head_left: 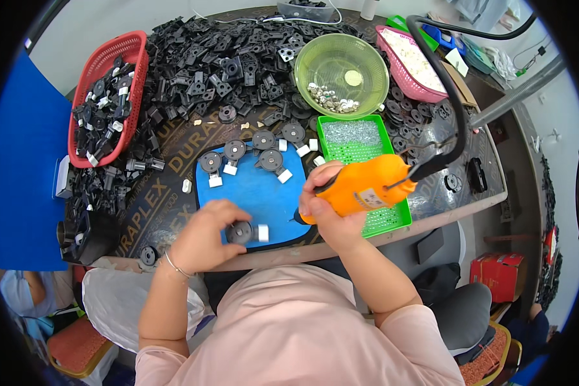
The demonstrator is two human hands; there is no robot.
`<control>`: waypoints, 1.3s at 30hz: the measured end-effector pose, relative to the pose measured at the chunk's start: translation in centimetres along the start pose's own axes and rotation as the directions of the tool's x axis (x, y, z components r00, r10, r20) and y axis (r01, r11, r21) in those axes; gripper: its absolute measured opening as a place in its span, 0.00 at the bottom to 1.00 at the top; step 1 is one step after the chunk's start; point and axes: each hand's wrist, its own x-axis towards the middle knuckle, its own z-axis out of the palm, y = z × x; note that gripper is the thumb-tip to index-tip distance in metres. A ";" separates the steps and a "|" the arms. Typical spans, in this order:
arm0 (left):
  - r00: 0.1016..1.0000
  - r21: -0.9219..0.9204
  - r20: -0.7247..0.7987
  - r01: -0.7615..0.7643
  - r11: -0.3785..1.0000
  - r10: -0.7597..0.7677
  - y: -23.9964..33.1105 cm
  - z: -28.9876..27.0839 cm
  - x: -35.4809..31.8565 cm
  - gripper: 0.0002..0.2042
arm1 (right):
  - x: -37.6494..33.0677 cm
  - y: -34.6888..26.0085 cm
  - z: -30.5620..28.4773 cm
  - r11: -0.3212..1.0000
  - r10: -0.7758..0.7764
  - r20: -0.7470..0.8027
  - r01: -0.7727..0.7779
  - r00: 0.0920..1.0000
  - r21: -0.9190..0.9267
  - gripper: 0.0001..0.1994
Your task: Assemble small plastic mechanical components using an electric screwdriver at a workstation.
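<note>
My left hand (206, 235) holds a round black plastic part with a white clip (246, 232) down on the blue mat (257, 193). My right hand (325, 209) grips an orange electric screwdriver (365, 186) lying nearly level, its tip pointing left toward that part. A black cable (453, 96) rises from its rear. Several finished black parts with white clips (251, 154) lie in a row along the mat's far edge.
A green tray of small screws (360, 138) sits right of the mat. Behind it stand a green bowl with metal pieces (341, 67), a pink basket (408, 61), a red basket of parts (106, 100) and a big heap of black parts (219, 58).
</note>
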 end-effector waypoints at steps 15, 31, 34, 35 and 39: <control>0.998 -0.152 0.068 0.021 0.988 -0.010 -0.4 4.1 0.0 0.27 | 0.8 2.1 1.0 0.999 -0.006 -0.091 0.009 0.996 0.036 0.13; 0.943 -0.434 -0.286 0.030 0.900 -0.170 0.4 6.8 -0.5 0.09 | 1.6 -2.9 3.7 0.973 -0.073 0.014 0.068 0.997 0.220 0.17; 0.927 -0.414 -0.340 0.005 0.910 -0.160 0.5 6.9 -0.5 0.06 | 1.5 -3.0 3.8 0.971 -0.086 0.028 0.077 0.996 0.224 0.17; 0.917 -0.400 -0.370 -0.013 0.917 -0.149 0.4 6.9 -0.6 0.06 | 1.4 -3.0 3.9 0.971 -0.086 0.030 0.077 0.996 0.226 0.17; 0.921 -0.364 -0.363 -0.002 0.931 -0.140 0.3 6.9 -0.8 0.07 | 1.3 -2.9 4.0 0.972 -0.098 0.035 0.088 0.995 0.219 0.17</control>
